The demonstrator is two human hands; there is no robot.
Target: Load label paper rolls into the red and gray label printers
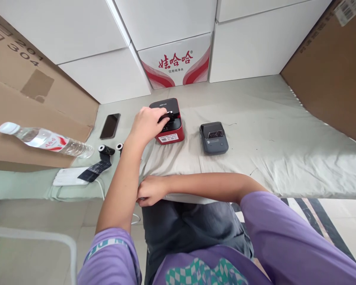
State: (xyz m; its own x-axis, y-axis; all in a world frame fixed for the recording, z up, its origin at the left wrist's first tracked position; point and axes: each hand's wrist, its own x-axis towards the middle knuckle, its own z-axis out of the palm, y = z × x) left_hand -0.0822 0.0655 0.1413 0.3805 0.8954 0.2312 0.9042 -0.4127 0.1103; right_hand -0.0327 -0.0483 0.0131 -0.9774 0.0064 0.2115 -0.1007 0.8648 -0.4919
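Head view, left hand: my left hand (146,124) lies on top of the red label printer (167,120), fingers curled over a small black part at its middle; I cannot tell whether I grip it or only press it.
Head view, right hand: my right hand (150,190) is at the near edge of the table (284,130), fingers closed and pinching the pale cloth there, forearm lying along that edge.
Red label printer: it stands near the middle of the table, toward the far edge, its black lid facing up and a white sticker on its near side.
Grey label printer: a smaller grey label printer (214,137) sits just right of the red one, apart from it.
Left part of the table: a black phone (110,126) lies flat; nearer me are two small black rolls (106,150), one with its tape pulled out over a white power strip (68,177).
Left edge: a water bottle (44,139) lies on its side against a cardboard box (32,111).
Far edge: white cartons (178,59) stacked behind.
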